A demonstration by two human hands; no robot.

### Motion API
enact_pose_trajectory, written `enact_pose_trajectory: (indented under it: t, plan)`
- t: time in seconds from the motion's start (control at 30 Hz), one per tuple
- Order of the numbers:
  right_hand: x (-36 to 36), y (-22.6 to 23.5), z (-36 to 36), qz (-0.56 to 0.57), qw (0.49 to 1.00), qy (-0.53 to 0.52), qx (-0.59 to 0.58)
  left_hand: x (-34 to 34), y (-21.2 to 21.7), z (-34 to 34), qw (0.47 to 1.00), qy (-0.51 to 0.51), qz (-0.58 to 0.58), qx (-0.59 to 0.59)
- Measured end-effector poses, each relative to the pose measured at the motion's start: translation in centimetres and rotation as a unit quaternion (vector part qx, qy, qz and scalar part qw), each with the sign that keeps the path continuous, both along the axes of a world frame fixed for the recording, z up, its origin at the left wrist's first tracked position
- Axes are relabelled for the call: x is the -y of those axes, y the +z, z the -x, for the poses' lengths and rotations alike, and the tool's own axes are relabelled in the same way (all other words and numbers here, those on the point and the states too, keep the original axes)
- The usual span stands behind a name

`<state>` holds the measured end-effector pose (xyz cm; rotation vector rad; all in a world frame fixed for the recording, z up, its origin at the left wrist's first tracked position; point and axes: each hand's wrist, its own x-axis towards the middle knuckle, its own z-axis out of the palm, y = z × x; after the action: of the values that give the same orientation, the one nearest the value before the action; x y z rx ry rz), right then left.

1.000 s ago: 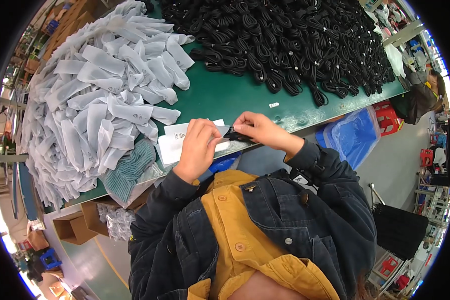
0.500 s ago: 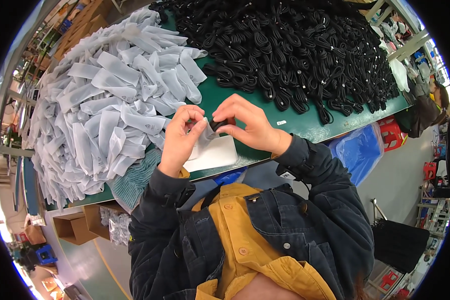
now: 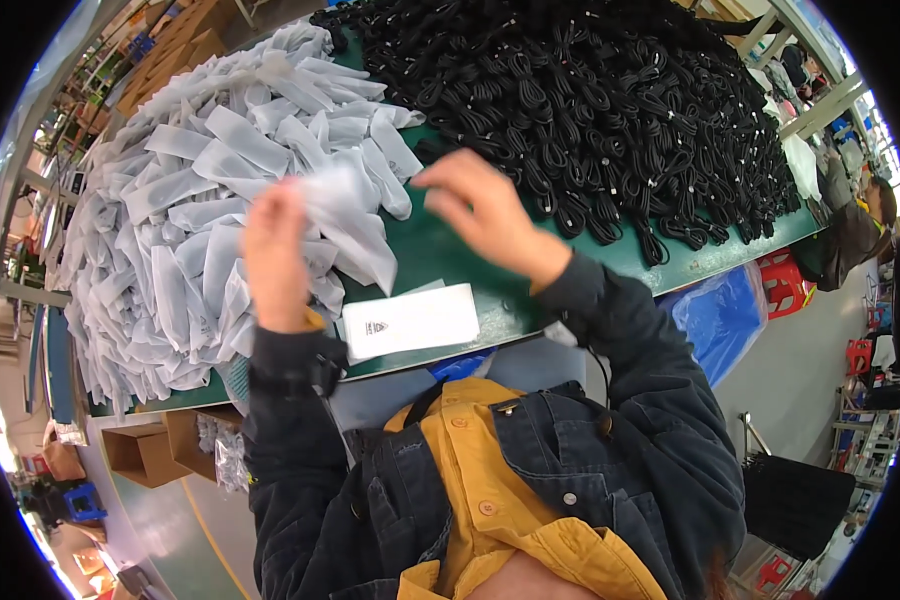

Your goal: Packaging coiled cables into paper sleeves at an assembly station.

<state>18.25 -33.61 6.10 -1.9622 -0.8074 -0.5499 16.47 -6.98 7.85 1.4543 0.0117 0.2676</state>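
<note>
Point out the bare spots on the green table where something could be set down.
Bare green table top shows between the heap of white pouches, the black coiled cable pile and the white flat bag; also a strip along the right front edge. Elsewhere crowded.

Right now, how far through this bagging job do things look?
Done: a big heap of filled white pouches covers the left of the green table. In hand: the left hand holds one blurred white pouch; the right hand hovers beside it. Left: a large pile of black cable bundles, with flat pouches waiting at the table edge.
</note>
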Motion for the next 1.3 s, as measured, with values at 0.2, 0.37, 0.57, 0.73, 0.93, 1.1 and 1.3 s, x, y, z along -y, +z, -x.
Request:
enact_pose_trajectory:
  t: [0.2, 0.37, 0.57, 0.73, 0.93, 1.1, 1.3]
  plan:
    - [2.3, -4.0, -8.5, 0.309, 0.92, -0.218, 0.104, 4.2, 0.6, 4.2, 0.918, -0.007, -0.361, 0.166]
    - [1.7, -4.1, -8.2, 0.308, 0.919, -0.215, 0.123, 8.8, -6.8, 8.5, 0.862, -0.198, -0.428, 0.189]
    - [3.5, -3.6, -1.5, 0.095, 0.982, -0.165, 0.006, 9.3, -8.2, 9.3, 0.869, -0.194, -0.435, 0.135]
    - [5.8, -2.9, 5.2, -0.108, 0.949, -0.04, -0.294, 9.1, -8.3, 9.4, 0.916, -0.176, -0.351, 0.074]
    - [7.0, -3.3, 11.1, 0.067, 0.982, -0.019, -0.176, 8.6, -7.8, 9.5, 0.959, -0.178, -0.216, -0.05]
    - [7.3, -3.5, 11.7, 0.14, 0.982, 0.013, -0.128, 8.8, -8.7, 9.4, 0.977, -0.157, -0.14, -0.045]
    - [6.5, -4.1, 11.2, 0.027, 0.94, 0.027, -0.339, 9.4, -6.4, 9.3, 0.94, -0.169, -0.269, 0.124]
